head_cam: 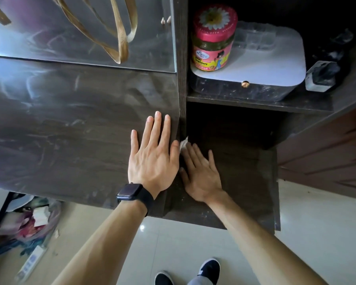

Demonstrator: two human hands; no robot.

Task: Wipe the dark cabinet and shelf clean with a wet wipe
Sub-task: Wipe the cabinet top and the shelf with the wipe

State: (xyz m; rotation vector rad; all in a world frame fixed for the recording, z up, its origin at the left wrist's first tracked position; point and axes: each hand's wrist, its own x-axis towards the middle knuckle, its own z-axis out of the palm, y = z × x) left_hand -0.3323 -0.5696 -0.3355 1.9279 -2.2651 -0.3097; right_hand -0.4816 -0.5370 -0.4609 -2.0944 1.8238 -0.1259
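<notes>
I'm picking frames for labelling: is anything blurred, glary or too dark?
Head view: right hand and wipe slightly motion-blurred; glare streaks the cabinet panel; the recess behind the jar is lost in shadow; wide-angle lens bends straight edges.

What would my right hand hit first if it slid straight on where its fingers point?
Probably the cabinet's upright panel, just past the wet wipe under the right hand; depth is unclear.

The pink-lidded jar [213,38] has a yellow label band reading "BODY" — the other print is too blurred to read.
</notes>
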